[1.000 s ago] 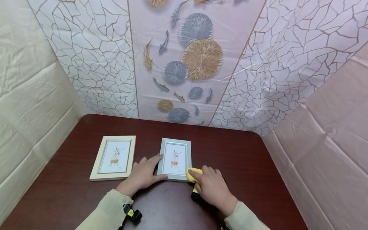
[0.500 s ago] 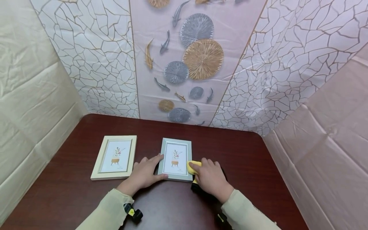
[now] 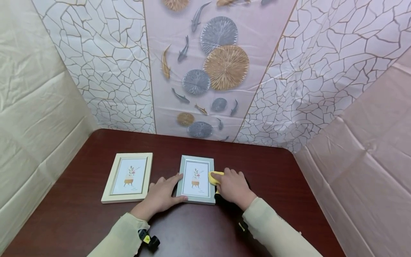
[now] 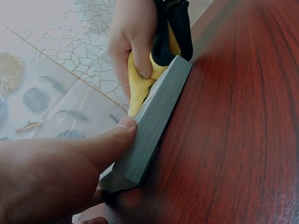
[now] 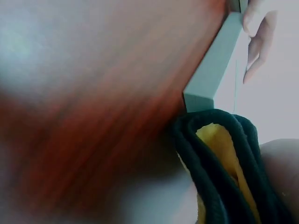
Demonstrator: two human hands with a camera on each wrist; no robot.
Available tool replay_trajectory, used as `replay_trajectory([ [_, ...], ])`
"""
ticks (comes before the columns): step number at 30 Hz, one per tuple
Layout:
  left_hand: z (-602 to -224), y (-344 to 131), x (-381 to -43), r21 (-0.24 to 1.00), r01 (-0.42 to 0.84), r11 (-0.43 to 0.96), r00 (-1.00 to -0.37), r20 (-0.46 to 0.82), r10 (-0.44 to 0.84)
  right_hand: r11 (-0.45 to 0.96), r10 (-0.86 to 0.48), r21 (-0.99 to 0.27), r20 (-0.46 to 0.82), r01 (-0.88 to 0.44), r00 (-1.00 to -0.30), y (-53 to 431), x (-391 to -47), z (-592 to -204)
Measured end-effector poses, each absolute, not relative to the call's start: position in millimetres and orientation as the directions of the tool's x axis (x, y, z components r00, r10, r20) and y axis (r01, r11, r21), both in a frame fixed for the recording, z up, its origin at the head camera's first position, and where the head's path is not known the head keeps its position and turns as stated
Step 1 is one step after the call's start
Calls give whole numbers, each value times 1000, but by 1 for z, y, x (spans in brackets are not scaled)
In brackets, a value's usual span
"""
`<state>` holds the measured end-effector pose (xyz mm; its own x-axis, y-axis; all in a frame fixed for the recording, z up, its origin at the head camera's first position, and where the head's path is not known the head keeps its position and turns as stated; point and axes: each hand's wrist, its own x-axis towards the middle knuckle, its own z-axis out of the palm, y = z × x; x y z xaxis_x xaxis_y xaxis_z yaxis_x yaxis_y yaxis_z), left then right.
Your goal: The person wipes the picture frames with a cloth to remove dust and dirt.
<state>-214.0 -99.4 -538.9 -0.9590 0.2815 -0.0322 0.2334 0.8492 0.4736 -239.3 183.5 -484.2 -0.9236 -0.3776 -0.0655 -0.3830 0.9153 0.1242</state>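
A grey-blue picture frame lies face up on the dark red table, showing a print of a potted plant. My left hand holds its lower left corner, thumb on the near edge and fingers along the left side. In the left wrist view the thumb sits on the frame's edge. My right hand grips a folded yellow and dark cloth, its yellow side against the frame's right edge. In the right wrist view the cloth's dark folds hang beside the frame's corner.
A cream picture frame with a similar print lies left of my left hand. The table reaches back to a patterned cloth wall, with pale draped sides left and right. A black wrist device sits on my left sleeve.
My right hand has slid the cloth away from me along the right edge of the grey-blue frame. My left hand stays at the frame's lower left corner.
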Motion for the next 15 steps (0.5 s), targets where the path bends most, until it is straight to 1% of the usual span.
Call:
replay_trajectory([
  [7,-539,-100,-213,486,221,845,-960,-46,277,926,-344,127,-107,-356,-933,178,-259,-482],
  [15,-538,-101,-214,479,229,847,-958,-41,282,926,-332,154,-95,-344,-938,176,-274,-483],
])
